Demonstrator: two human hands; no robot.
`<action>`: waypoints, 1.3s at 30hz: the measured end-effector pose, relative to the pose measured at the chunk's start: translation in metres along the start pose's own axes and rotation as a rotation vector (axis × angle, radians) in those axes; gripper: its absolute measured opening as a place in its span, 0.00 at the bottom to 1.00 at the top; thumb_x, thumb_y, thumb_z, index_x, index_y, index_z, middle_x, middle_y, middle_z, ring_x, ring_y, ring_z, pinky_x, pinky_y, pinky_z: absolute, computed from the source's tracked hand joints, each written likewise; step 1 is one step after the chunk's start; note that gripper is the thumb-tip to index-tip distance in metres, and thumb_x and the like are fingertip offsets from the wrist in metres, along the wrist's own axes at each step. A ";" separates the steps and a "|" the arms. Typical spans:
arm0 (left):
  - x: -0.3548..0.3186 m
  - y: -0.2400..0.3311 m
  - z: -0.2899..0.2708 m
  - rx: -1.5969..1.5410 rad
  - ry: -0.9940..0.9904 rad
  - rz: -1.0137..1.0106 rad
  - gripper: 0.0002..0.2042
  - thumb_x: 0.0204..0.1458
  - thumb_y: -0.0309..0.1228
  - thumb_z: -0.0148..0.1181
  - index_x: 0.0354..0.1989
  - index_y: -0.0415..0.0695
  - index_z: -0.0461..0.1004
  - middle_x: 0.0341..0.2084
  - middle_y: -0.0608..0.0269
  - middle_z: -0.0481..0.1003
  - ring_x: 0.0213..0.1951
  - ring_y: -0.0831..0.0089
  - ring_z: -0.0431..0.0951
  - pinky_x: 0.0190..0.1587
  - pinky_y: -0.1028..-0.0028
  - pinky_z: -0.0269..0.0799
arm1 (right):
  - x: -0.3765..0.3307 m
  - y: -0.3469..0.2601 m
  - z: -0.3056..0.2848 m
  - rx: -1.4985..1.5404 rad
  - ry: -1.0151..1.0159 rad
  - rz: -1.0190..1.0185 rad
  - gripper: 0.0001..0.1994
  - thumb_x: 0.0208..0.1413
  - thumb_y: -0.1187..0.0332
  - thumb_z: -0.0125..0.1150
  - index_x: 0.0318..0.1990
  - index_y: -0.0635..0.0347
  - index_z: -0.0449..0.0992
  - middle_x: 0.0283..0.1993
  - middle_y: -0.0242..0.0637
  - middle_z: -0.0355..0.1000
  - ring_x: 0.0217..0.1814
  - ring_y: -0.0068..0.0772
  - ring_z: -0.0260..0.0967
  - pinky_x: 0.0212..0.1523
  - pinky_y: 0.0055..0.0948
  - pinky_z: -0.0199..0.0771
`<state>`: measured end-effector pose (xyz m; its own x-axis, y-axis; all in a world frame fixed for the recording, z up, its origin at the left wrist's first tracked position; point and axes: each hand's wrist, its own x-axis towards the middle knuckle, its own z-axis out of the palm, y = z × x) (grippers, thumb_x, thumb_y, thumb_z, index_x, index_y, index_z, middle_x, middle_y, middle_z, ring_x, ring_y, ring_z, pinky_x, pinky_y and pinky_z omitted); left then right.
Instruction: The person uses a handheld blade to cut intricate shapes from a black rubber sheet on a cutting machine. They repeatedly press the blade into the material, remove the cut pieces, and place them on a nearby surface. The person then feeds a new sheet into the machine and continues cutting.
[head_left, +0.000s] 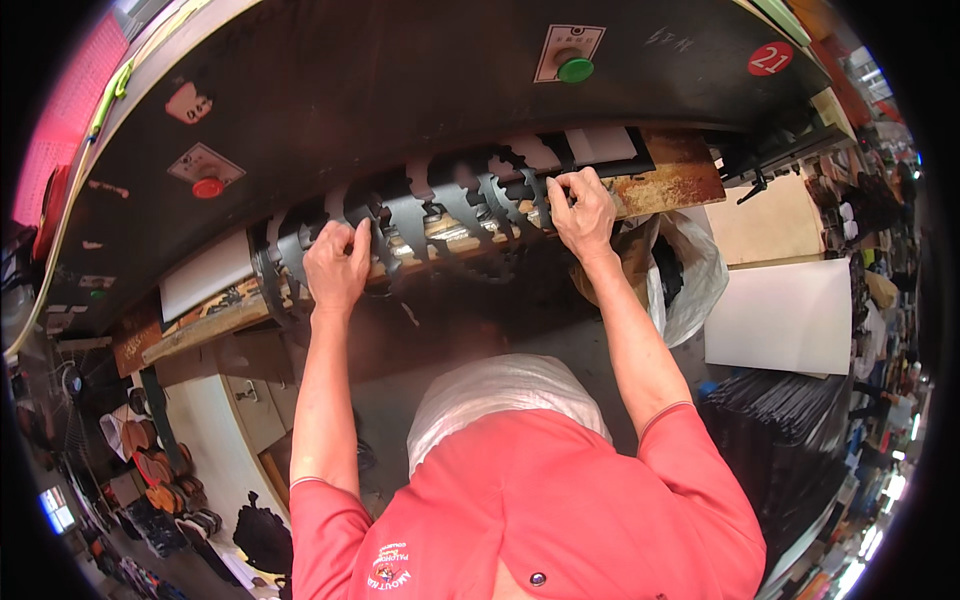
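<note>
We are gripping the black cut-out sheet [450, 205] in the middle of the frame, because it is lying across the press bed [670, 178]. Our left hand [335, 265] is closing around its lower left edge, our right hand [583, 212] is pinching its right part. It is looking thin, dark, full of shaped holes.

Worn wooden bed [680, 175] of a large dark press, carrying a black sheet [450, 205] cut into notched shapes and a white sheet [205, 272].

left hand [336, 262]: raised, fingers curled | right hand [583, 208]: raised, fingers pinched | both forearms extended forward
</note>
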<state>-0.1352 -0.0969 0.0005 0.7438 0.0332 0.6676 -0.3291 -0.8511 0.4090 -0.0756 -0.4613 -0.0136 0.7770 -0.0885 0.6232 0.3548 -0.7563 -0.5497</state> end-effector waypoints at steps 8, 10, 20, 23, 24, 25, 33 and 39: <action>-0.005 0.001 -0.002 0.019 0.024 -0.060 0.19 0.60 0.30 0.72 0.21 0.42 0.69 0.20 0.58 0.71 0.24 0.55 0.75 0.29 0.59 0.70 | -0.002 -0.002 -0.003 0.116 -0.084 0.052 0.07 0.62 0.70 0.68 0.33 0.63 0.81 0.32 0.44 0.72 0.33 0.48 0.72 0.37 0.45 0.72; -0.004 0.003 -0.001 -0.014 0.038 -0.075 0.19 0.59 0.30 0.73 0.21 0.41 0.68 0.20 0.58 0.71 0.24 0.55 0.75 0.29 0.59 0.70 | -0.001 -0.003 -0.006 0.108 -0.102 0.072 0.07 0.62 0.70 0.68 0.33 0.63 0.81 0.32 0.44 0.71 0.33 0.48 0.72 0.36 0.44 0.71; -0.009 -0.004 -0.010 -0.156 -0.041 -0.090 0.16 0.56 0.22 0.72 0.23 0.41 0.69 0.21 0.57 0.71 0.23 0.54 0.75 0.26 0.60 0.69 | -0.002 0.004 -0.030 0.296 -0.238 0.417 0.07 0.66 0.70 0.68 0.38 0.65 0.83 0.35 0.36 0.76 0.35 0.27 0.73 0.39 0.28 0.72; -0.016 -0.017 -0.015 -0.187 -0.137 -0.122 0.15 0.54 0.23 0.73 0.23 0.42 0.70 0.22 0.57 0.73 0.24 0.55 0.76 0.27 0.61 0.70 | 0.021 -0.023 -0.024 0.089 -0.105 0.439 0.08 0.65 0.68 0.70 0.44 0.65 0.84 0.41 0.37 0.78 0.42 0.30 0.75 0.45 0.29 0.75; -0.018 -0.020 -0.016 -0.222 -0.132 -0.118 0.15 0.53 0.22 0.73 0.23 0.42 0.69 0.22 0.58 0.72 0.23 0.56 0.75 0.26 0.61 0.69 | 0.032 -0.036 -0.020 0.015 -0.098 0.476 0.09 0.64 0.68 0.71 0.45 0.65 0.84 0.43 0.37 0.78 0.42 0.31 0.76 0.46 0.30 0.75; -0.019 -0.023 -0.018 -0.260 -0.143 -0.135 0.16 0.52 0.21 0.74 0.23 0.41 0.69 0.22 0.58 0.72 0.23 0.56 0.74 0.26 0.61 0.68 | 0.046 -0.049 -0.009 0.012 -0.128 0.336 0.10 0.63 0.69 0.71 0.47 0.66 0.84 0.46 0.39 0.78 0.46 0.34 0.76 0.50 0.32 0.76; 0.053 -0.027 -0.028 -0.559 -0.150 -0.324 0.08 0.56 0.16 0.67 0.26 0.38 0.77 0.23 0.57 0.77 0.23 0.62 0.75 0.26 0.66 0.70 | 0.112 -0.122 0.136 -0.282 -0.634 0.069 0.51 0.43 0.49 0.83 0.73 0.69 0.68 0.77 0.68 0.56 0.74 0.68 0.60 0.75 0.53 0.64; 0.125 -0.044 0.086 -0.290 -0.291 -0.081 0.17 0.62 0.26 0.63 0.58 0.34 0.78 0.63 0.40 0.76 0.69 0.44 0.72 0.73 0.50 0.65 | 0.117 -0.120 0.156 -0.241 -0.524 0.031 0.49 0.35 0.53 0.81 0.70 0.63 0.73 0.70 0.67 0.62 0.65 0.67 0.63 0.66 0.55 0.71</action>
<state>0.0222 -0.1009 0.0121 0.8938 -0.0909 0.4393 -0.3820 -0.6674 0.6392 0.0533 -0.2794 0.0385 0.9608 0.1734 0.2163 0.2469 -0.8902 -0.3828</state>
